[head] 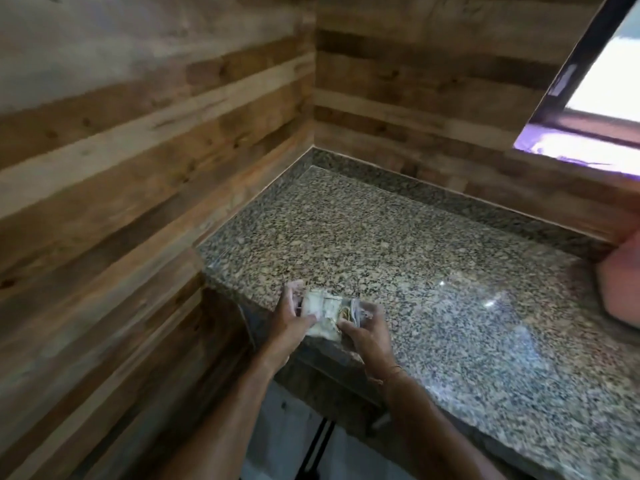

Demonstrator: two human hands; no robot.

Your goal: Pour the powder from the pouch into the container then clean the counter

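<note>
Two hands (289, 318) (365, 332); crosswise pouch (323, 315) between

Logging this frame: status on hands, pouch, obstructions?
Copy: left hand and right hand both grip pouch over counter edge. No container in view. Pink object far right.

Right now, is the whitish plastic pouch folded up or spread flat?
Folded up: the whitish plastic pouch is a creased bundle gripped between the left hand and right hand. Seal: cannot tell.

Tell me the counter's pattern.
The counter is speckled granite, tan, grey and black; head view.
</note>
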